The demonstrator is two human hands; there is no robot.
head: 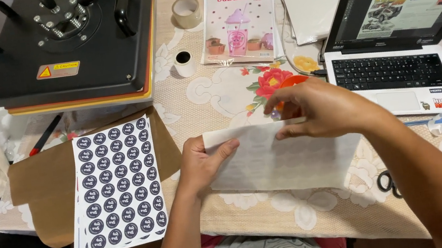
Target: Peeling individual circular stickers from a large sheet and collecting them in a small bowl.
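The left hand (199, 164) is pinching the left edge of a white sheet of paper (284, 161) — thumb lying on top, the other fingers hidden beneath. The right hand (317, 109) is curling its fingers over the sheet's top edge (gripping it), the paper lying on the flowered tablecloth (216, 93) between a sticker sheet (117, 187) and a laptop (394, 42).

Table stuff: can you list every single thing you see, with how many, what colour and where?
heat press: 1, black, far left
sticker sheet: 1, white with dark round stickers, left
brown paper: 1, under the stickers
tape rolls: 2, pale, far middle
packet: 1, pink and white, far middle
laptop: 1, open, right
scissors: 1, black, near right
white sheet: 1, middle
left hand: holds sheet's left edge
right hand: pinches sheet's top edge
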